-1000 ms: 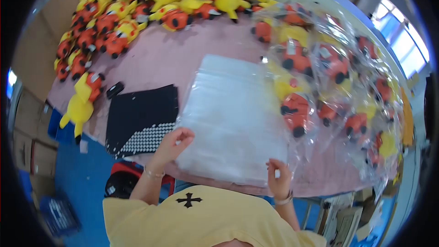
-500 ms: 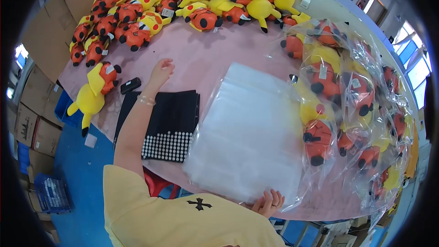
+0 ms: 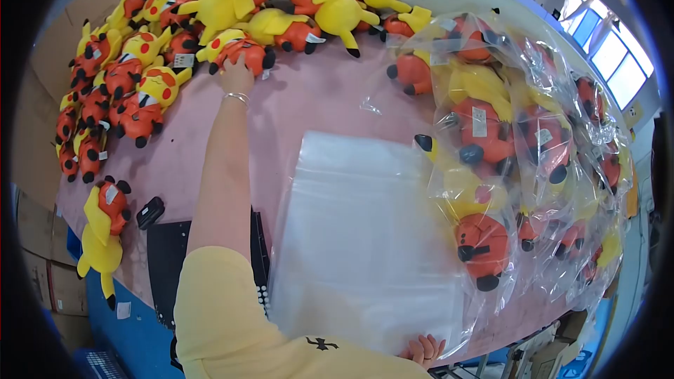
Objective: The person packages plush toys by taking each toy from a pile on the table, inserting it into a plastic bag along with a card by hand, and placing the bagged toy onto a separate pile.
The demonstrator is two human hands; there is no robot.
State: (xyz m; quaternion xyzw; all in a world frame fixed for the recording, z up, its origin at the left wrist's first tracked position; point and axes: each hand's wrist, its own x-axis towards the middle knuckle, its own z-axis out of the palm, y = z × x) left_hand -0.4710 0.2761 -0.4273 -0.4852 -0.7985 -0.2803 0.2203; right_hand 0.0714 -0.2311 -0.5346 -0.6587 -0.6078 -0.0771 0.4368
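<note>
My left hand [image 3: 237, 76], a bracelet at its wrist, reaches across the table and closes on the red-clothed body of a yellow plush toy [image 3: 247, 49] in the far pile. The toy lies on its back, still among the others. Down at the near table edge, my right hand [image 3: 423, 349] has its fingers curled at the corner of a clear plastic bag [image 3: 358, 238], the top of a flat stack. Its thumb is hidden. Beneath my left arm lies a black cloth [image 3: 167, 253] with white dots, mostly covered.
More plush toys [image 3: 144, 91] are heaped along the back and left. Several bagged toys [image 3: 484, 119] fill the right side. A single toy [image 3: 102, 242] hangs over the left edge, beside a small black object [image 3: 150, 213]. Cardboard boxes [image 3: 35, 228] stand left of the table.
My left hand has gone forward from above the black cloth to the plush toy and closed on it. The view has shifted; my right hand stays at the bags' near corner.
</note>
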